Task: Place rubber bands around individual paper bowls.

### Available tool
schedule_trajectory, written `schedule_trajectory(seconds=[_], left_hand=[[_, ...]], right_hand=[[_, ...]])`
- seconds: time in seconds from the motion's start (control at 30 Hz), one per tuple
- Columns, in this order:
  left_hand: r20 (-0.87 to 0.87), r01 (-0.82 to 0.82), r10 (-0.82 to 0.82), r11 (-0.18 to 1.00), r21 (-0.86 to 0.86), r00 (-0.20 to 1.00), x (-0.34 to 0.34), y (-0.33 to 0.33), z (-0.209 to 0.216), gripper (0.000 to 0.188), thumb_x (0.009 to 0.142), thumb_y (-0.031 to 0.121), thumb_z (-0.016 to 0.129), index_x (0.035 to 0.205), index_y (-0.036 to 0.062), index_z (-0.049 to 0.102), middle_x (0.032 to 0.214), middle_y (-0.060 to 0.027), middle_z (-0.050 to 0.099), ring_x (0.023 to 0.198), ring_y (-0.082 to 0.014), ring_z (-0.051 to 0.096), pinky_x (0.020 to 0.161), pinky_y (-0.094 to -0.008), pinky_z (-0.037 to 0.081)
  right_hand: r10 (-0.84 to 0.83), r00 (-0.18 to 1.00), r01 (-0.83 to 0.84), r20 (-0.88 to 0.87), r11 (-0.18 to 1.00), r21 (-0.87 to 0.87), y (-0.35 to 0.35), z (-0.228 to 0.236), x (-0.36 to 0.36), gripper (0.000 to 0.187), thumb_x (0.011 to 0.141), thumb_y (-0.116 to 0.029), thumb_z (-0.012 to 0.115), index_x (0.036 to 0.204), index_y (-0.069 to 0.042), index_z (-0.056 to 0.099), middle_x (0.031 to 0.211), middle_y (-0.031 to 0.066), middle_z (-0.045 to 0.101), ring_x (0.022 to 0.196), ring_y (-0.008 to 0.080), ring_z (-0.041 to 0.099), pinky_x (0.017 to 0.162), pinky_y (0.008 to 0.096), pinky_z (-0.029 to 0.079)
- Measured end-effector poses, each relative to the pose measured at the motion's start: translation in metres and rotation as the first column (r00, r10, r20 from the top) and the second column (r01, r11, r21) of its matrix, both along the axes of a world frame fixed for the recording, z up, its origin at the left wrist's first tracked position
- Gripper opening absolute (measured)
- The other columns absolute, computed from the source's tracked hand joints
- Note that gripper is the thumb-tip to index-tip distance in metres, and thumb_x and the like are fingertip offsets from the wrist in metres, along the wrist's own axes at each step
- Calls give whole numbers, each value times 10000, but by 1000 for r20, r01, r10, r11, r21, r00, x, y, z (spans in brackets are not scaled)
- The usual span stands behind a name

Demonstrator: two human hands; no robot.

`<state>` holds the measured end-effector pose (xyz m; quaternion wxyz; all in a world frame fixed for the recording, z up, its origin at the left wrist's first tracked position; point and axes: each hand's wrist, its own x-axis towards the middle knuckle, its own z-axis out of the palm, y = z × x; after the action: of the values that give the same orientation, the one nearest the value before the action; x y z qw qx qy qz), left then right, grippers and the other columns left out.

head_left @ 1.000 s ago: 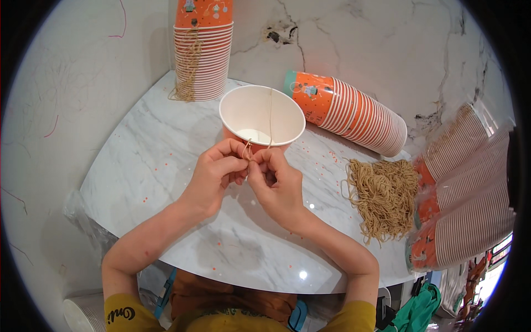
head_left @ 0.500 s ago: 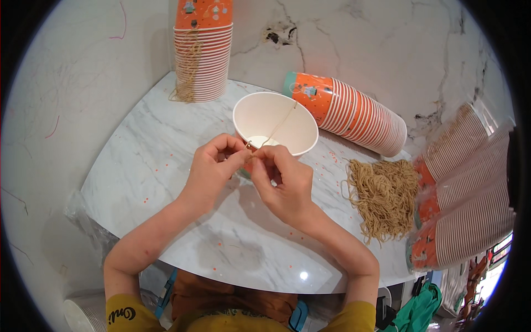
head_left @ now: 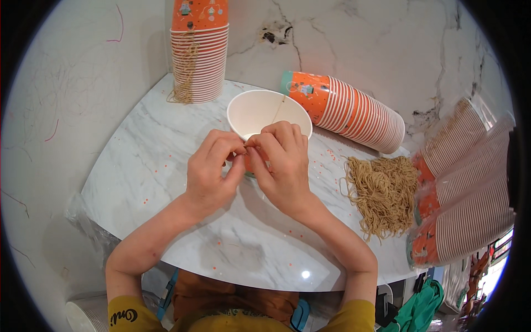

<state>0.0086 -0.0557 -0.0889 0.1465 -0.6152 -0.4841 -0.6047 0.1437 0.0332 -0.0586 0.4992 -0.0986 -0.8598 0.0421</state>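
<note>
Both hands pinch tan string at white paper cup rim, centre frame.
Left hand (head_left: 213, 166) and right hand (head_left: 282, 160) pinched on thin tan string (head_left: 278, 108) by white paper cup (head_left: 260, 110); white marble tabletop (head_left: 138, 160), marble wall (head_left: 387, 39) behind.

Both forearms came in from the lower edge, converging toward centre. Left hand (head_left: 213, 166) was palm-down, fingers curled, thumb and index fingertips pinched. Right hand (head_left: 282, 163) sat just beside it, knuckles up, fingers bent inward, fingertips touching the left's. Wrists were roughly level, sleeves yellow.
</note>
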Motion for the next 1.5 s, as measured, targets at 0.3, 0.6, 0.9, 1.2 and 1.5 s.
schedule_trajectory(seconds=[0.3, 0.6, 0.9, 1.2, 1.5], left_hand=[[89, 26, -16, 993, -114, 996, 1, -3, 2, 339, 812, -114, 671, 1119, 24, 626, 930, -73, 632, 706, -177, 623, 566, -292, 494], [-107, -40, 36, 999, -33, 994, 1, -2, -1, 389, 796, -112, 695, 1155, 19, 617, 913, -107, 632, 749, -248, 641, 611, -349, 534], [-258, -121, 138, 989, 81, 956, -3, 1, -1, 346, 764, -92, 727, 1080, 18, 643, 930, -106, 641, 782, -285, 634, 622, -373, 530], [-161, -90, 88, 996, -5, 983, 1, -5, 1, 216, 777, -67, 741, 953, 16, 649, 921, -91, 640, 749, -241, 641, 610, -340, 533], [736, 565, -196, 771, -293, 648, 9, -17, 7, 48, 940, 40, 703, 911, 8, 681, 903, 27, 676, 757, -35, 566, 677, -221, 462]], right_hand=[[23, 995, -23, 100, 1000, -2, 1, 6, 6, 102, 840, -50, 705, 925, -61, 649, 955, 69, 542, 909, 275, 510, 812, 422, 364], [17, 992, -11, 123, 999, -52, 1, 7, 8, 83, 857, -77, 706, 911, -51, 648, 953, 85, 540, 917, 290, 513, 822, 435, 364], [-22, 992, 26, 128, 999, -29, -2, 8, 9, 83, 840, -79, 709, 883, -52, 644, 949, 91, 542, 919, 293, 508, 821, 438, 361], [11, 994, 1, 112, 995, -101, -2, 9, 16, 89, 817, -77, 716, 882, -80, 656, 934, 56, 549, 905, 268, 510, 802, 412, 341], [-21, 997, 21, 68, 1000, 8, -11, -7, 40, 178, 818, -37, 709, 970, -98, 640, 942, 38, 570, 887, 249, 524, 787, 408, 337]])
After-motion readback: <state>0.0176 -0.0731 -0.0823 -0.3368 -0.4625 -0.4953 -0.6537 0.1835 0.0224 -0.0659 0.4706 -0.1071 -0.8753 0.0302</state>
